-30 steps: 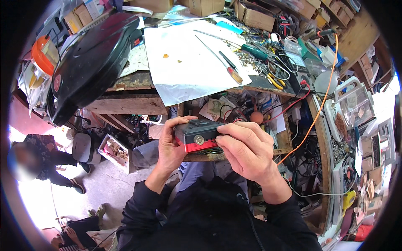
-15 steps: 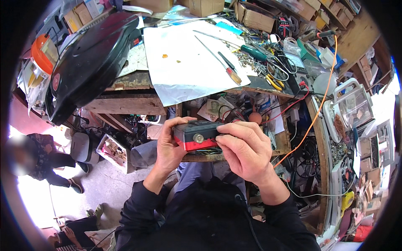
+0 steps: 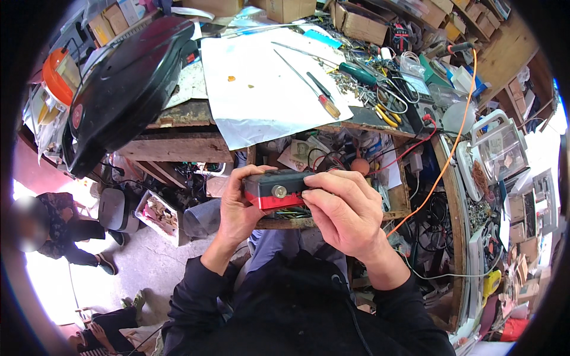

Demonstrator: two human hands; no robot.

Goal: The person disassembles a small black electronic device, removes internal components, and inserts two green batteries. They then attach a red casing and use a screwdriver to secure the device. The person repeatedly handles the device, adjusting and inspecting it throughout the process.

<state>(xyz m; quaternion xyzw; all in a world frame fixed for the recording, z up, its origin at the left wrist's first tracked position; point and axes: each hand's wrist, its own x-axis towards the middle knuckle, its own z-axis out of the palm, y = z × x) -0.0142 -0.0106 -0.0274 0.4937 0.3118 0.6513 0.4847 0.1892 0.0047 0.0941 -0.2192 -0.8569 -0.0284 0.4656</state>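
A small black and red device (image 3: 269,189) with a round silver fitting on its near face is held up in front of the open drawer. My left hand (image 3: 234,210) wraps round its left end, thumb and fingers closed on it. At its right side my right hand (image 3: 347,219) grips it with bent fingers; what the fingertips press on is partly hidden. Beyond them, a white sheet (image 3: 249,95) on the bench carries a thin screwdriver (image 3: 328,105), a dark slim tool and small amber bits.
A large black cover (image 3: 122,83) lies at left. Green-handled screwdriver (image 3: 356,73), yellow-handled pliers (image 3: 386,115) and wires crowd the bench's right. A cluttered drawer (image 3: 303,157) sits below; an orange cord (image 3: 448,172) crosses at right. Two other people (image 3: 71,237) are at the lower left.
Both my hands and the device have shifted slightly left in the view, along with the whole scene. The grip looks much the same.
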